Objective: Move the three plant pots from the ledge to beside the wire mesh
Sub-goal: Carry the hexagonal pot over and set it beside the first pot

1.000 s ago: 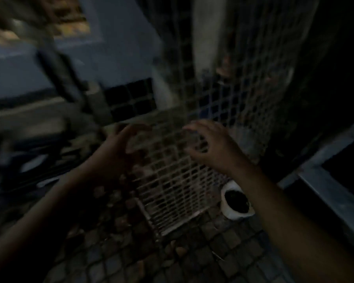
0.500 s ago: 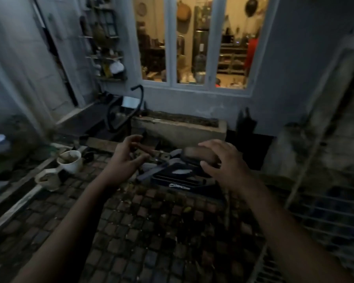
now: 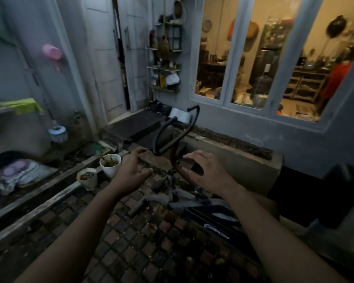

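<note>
Two pots show, side by side on the low ledge (image 3: 55, 199) at the left edge of the brick paving (image 3: 143, 248). The white pot (image 3: 109, 170) is round, upright and smooth, with dry stems and brownish matter at its rim. The tan pot (image 3: 89, 183) just beside it is smaller and squarer, filled with dark crumbly stuff. The dim light blurs the detail of both. The ledge runs out of view at the lower left.

The left hand (image 3: 131, 173) hovers just right of the white pot, thumb raised and apart from its loosely bent fingers (image 3: 145, 172), holding nothing. Whether its edge touches the pot cannot be told. The right hand (image 3: 206, 176) hangs well apart from the pots, its fingers (image 3: 189, 159) spread and bent downward, empty. It covers part of a dark shape behind it that is hard to make out.

Between the hands rises a black handlebar (image 3: 168, 133). A dark case (image 3: 211, 219) lies on the paving, partly hidden by the right forearm. Beyond stand a pale door (image 3: 108, 64) and a lit window (image 3: 251, 64).
</note>
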`<state>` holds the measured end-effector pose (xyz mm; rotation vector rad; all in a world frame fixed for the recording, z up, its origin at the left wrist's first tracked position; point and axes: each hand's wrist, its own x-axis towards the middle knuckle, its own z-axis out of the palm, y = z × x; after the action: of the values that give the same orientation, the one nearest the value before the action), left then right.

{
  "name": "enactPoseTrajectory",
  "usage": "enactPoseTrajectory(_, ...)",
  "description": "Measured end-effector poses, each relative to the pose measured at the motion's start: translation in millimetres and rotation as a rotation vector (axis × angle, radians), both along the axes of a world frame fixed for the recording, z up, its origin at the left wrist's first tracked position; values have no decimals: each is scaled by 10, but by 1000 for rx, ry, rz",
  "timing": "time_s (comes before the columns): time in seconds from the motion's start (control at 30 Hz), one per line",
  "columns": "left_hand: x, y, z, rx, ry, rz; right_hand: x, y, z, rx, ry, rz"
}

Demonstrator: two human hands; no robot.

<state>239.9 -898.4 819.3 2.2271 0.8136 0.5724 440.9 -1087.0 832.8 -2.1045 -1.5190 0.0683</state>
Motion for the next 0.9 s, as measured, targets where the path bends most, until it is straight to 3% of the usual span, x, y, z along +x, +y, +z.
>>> enactPoseTrajectory(0.13,799,558,-226,75,81,77,840,944,-273,15,26,123)
enactPoseTrajectory(0.23,1466,976,-393,-18,99,135,1436,1703,-431,1,108,156)
enactPoseTrajectory(0.4,2233,1553,-694,-50,181,226,2019,2861,-480,-106,-119,229)
enactPoseTrajectory(0.53,2381,1845,-1035,5,230,238,2189,3401,-567,-165,-225,303)
enactPoseTrajectory(0.73,2440,2053,-1287,-124,123,196,2140,3693,-692,59,-103,206)
enactPoseTrajectory(0.9,2348,2167,-1257,-110,119,69,2113,3853,-624,-3,-225,146)
